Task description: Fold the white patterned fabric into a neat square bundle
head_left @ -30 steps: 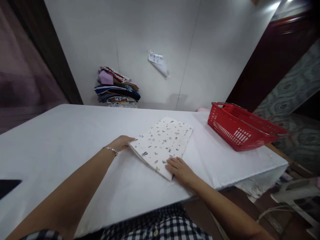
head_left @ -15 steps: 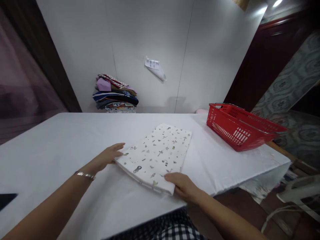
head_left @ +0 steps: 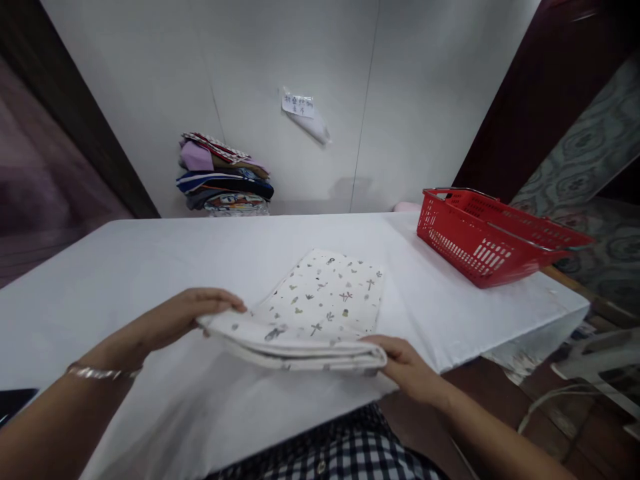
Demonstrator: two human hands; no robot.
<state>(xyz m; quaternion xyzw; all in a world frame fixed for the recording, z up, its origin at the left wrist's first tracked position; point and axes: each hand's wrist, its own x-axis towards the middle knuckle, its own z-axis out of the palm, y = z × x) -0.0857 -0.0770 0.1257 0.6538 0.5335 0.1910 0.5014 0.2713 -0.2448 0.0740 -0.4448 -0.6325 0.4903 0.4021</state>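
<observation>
A folded white cloth (head_left: 320, 303) with small dark prints lies on the white table (head_left: 125, 267), its near edge raised off the surface. My left hand (head_left: 185, 313) grips the cloth's near left corner, thumb on top. At the near right corner my right hand (head_left: 405, 363) pinches the stacked layers. The far half of the cloth still rests on the table.
A red plastic basket (head_left: 495, 243) stands at the table's right end. A pile of folded colourful fabrics (head_left: 223, 177) sits behind the table against the white wall. A dark flat object (head_left: 13, 400) shows at the left edge. Floor and cables lie to the right.
Both hands went from resting flat at the cloth's edges to gripping its near corners. The near edge has been drawn toward me and lifted off the table.
</observation>
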